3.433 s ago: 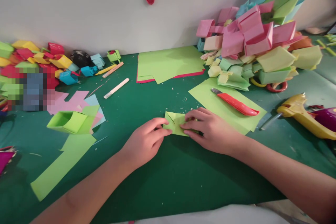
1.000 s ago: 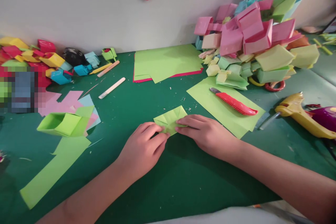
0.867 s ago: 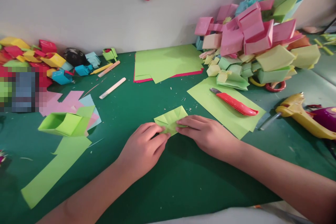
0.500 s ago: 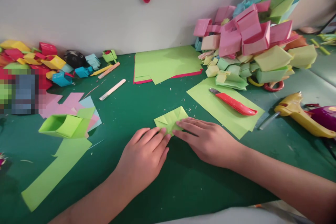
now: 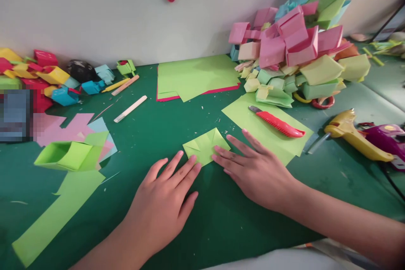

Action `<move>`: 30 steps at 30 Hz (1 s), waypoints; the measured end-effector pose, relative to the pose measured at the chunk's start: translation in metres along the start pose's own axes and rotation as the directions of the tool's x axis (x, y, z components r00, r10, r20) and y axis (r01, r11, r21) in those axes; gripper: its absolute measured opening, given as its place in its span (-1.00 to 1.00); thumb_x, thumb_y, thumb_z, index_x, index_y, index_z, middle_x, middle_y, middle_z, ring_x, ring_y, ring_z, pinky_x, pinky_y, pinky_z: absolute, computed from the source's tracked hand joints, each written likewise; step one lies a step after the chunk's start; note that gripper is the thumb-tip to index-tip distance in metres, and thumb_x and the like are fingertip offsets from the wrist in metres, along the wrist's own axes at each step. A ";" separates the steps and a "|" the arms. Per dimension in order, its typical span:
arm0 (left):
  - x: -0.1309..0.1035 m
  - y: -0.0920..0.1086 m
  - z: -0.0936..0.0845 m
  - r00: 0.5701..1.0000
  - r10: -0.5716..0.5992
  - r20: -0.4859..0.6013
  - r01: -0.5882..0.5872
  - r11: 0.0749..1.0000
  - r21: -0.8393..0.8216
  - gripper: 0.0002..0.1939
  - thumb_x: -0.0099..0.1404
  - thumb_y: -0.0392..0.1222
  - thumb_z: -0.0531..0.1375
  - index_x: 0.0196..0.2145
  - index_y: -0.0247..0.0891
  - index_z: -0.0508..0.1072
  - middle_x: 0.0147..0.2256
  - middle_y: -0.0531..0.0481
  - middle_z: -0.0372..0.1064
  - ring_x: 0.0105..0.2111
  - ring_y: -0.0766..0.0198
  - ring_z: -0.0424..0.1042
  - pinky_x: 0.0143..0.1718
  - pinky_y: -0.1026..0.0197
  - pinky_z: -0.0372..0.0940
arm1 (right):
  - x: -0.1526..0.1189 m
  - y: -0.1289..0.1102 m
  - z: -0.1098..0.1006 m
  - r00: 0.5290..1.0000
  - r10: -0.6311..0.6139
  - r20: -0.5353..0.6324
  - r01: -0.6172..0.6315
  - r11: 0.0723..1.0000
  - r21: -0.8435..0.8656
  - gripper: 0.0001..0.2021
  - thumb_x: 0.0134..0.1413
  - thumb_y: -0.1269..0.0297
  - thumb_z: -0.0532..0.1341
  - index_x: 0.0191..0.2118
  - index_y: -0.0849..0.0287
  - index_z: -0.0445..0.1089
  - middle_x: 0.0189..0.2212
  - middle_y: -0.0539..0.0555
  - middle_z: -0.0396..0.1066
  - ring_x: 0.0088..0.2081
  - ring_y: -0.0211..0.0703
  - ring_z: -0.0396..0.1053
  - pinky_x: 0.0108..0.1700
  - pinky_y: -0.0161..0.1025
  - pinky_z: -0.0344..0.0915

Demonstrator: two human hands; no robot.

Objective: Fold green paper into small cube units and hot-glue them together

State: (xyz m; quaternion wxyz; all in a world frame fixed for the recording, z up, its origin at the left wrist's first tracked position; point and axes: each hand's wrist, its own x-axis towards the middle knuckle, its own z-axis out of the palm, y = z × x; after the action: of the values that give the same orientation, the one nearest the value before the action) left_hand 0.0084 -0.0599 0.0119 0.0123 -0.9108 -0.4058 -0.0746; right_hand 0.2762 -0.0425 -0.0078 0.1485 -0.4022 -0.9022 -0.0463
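Observation:
A small folded piece of light green paper (image 5: 205,147) lies flat on the green tabletop (image 5: 218,206) between my hands, with triangular folds on its upper face. My left hand (image 5: 166,200) is open, fingers spread, its fingertips at the paper's lower left edge. From the right, my right hand (image 5: 255,171) lies open too, with fingers apart and some fingertips touching the paper's right side. Behind it, a red-handled craft knife (image 5: 280,124) rests on a larger green sheet (image 5: 240,112).
A pile of folded paper boxes (image 5: 274,50) stands at the back right. Yellow and purple glue guns (image 5: 357,135) lie right. Green sheets (image 5: 199,76) lie against the wall. At left are an open green paper box (image 5: 61,155), a long green strip (image 5: 57,215) and a pale stick (image 5: 130,109).
The fingers of both hands have spread and drawn back a little from the folded paper, uncovering more of it. The whole view has shifted slightly.

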 end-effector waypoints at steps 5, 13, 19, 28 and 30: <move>0.001 -0.002 -0.001 1.000 -0.021 0.017 0.022 0.999 -0.046 -0.56 0.52 -0.12 0.05 0.28 -0.14 0.38 0.30 0.09 0.28 0.32 -0.05 0.28 0.21 -0.18 0.07 | -0.007 0.007 -0.003 0.998 0.054 0.016 -0.054 0.998 -0.024 -0.61 0.43 0.25 0.11 0.29 0.08 0.37 0.23 -0.08 0.41 0.33 0.21 0.26 0.42 0.31 0.03; 0.026 -0.017 -0.006 0.992 -0.017 -0.126 -0.002 0.989 -0.145 -0.69 0.53 -0.15 0.09 -0.21 -0.11 0.65 -0.07 0.11 0.63 -0.04 0.04 0.54 -0.03 -0.10 0.16 | 0.002 0.015 -0.006 0.997 -0.022 -0.071 0.026 0.999 0.047 -0.67 0.38 0.36 0.12 0.13 0.19 0.51 0.07 0.04 0.58 0.11 0.19 0.46 0.29 0.29 0.21; 0.060 -0.041 0.003 0.996 -0.009 -0.091 -0.009 0.981 -0.196 -0.76 0.37 -0.13 0.32 -0.47 -0.16 0.61 -0.29 0.00 0.57 -0.17 0.11 0.43 -0.15 0.02 0.27 | 0.037 0.027 -0.006 0.997 -0.006 -0.071 0.014 0.994 0.113 -0.80 0.32 0.32 0.18 -0.13 0.11 0.59 -0.25 0.11 0.64 -0.19 0.05 0.43 -0.13 0.01 0.39; 0.083 -0.049 -0.001 0.968 -0.189 0.164 0.228 0.937 -0.264 -0.48 0.18 -0.20 0.45 0.08 -0.26 0.47 -0.11 -0.07 0.48 -0.15 0.06 0.46 -0.17 0.02 0.41 | 0.070 0.036 0.003 0.995 0.059 0.081 -0.072 0.984 0.162 -0.64 0.13 0.24 0.32 0.04 0.22 0.47 0.03 0.26 0.45 0.05 0.26 0.28 0.09 0.17 0.32; 0.085 -0.049 -0.001 0.969 -0.181 0.165 0.221 0.937 -0.270 -0.55 0.18 -0.23 0.45 0.01 -0.23 0.50 -0.17 -0.04 0.47 -0.18 0.08 0.46 -0.21 0.06 0.41 | 0.073 0.036 0.000 0.993 0.070 0.094 -0.088 0.974 0.207 -0.71 0.10 0.30 0.34 -0.05 0.20 0.46 -0.01 0.24 0.45 0.01 0.21 0.30 0.06 0.12 0.33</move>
State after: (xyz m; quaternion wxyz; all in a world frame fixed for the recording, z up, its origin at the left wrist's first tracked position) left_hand 0.0275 0.0353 0.0233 -0.1553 -0.8596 -0.4817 -0.0702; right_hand 0.2565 0.0342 0.0130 0.1529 -0.4215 -0.8909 0.0731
